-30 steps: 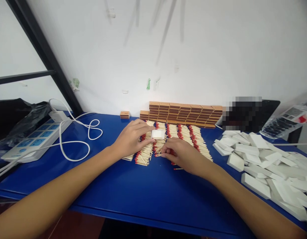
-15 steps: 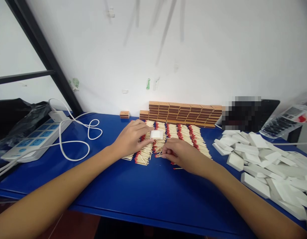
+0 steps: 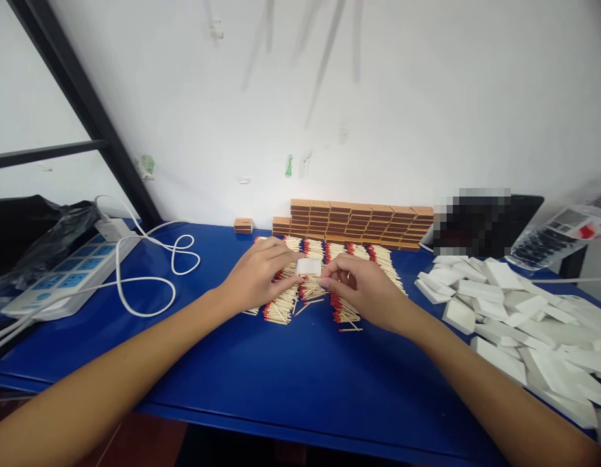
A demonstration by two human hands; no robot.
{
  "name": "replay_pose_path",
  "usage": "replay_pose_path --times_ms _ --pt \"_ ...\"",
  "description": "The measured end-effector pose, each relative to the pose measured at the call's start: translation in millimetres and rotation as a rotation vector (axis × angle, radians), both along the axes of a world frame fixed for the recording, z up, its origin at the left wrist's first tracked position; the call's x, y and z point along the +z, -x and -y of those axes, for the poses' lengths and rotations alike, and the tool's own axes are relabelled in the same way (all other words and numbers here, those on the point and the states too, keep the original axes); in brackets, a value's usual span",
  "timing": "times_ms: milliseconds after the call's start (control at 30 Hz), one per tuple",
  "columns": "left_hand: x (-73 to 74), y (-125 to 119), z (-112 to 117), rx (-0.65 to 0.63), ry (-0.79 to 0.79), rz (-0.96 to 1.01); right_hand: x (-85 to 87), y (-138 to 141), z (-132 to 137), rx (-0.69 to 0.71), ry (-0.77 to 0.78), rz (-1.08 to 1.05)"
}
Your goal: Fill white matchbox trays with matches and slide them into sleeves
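Note:
My left hand (image 3: 256,274) pinches a small white matchbox tray (image 3: 309,266) just above rows of red-tipped matches (image 3: 283,305) lying on the blue table (image 3: 281,370). My right hand (image 3: 361,286) is closed right beside the tray, fingertips pinched at its right edge; whether matches are between them I cannot make out. A few matches lie loose in front of the rows.
Brown matchboxes (image 3: 361,222) are stacked like a wall at the back, one single box (image 3: 243,225) to their left. A heap of white trays (image 3: 519,318) fills the right side. A power strip (image 3: 61,275) with a looped white cable (image 3: 149,272) lies at the left.
My right hand has lifted off the matches and moved up to the tray's right edge. The left hand with the tray has barely moved.

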State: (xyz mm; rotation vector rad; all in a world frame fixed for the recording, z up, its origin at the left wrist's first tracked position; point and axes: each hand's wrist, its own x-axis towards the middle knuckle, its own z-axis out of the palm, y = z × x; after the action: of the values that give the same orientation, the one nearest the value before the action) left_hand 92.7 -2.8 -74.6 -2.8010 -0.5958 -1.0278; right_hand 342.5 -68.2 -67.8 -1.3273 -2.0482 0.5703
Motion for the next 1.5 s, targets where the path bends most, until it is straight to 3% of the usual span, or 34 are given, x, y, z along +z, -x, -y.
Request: replay_pose_path --times_ms 133,200,633,733,867,967,1200,1500 --pt "-0.8 -3 3 -0.04 0.001 0.024 -5.0 0 -2 -0.048 -0.279 0.119" --pt "-0.6 -4 5 -0.055 0.008 0.033 -6.7 2 -1 -0.024 -0.339 0.152" --pt "1.5 -5 9 -0.063 0.019 0.026 -5.0 4 4 0.009 -0.361 0.18" --pt "1.4 -3 4 -0.015 0.008 0.025 -0.6 4 6 0.033 -0.313 0.167" --pt "0.5 0 -1 0.049 -0.022 0.017 -0.5 4 10 0.214 -0.063 0.181" --pt "0.2 0 -1 0.054 -0.031 0.008 -3.7 6 11 0.273 0.02 0.231" --pt "0.4 0 1 0.06 -0.023 -0.009 -5.9 8 10 0.205 0.096 0.334" --pt "-0.8 0 0 0.05 -0.045 -0.009 -10.8 3 5 0.122 -0.015 0.389"
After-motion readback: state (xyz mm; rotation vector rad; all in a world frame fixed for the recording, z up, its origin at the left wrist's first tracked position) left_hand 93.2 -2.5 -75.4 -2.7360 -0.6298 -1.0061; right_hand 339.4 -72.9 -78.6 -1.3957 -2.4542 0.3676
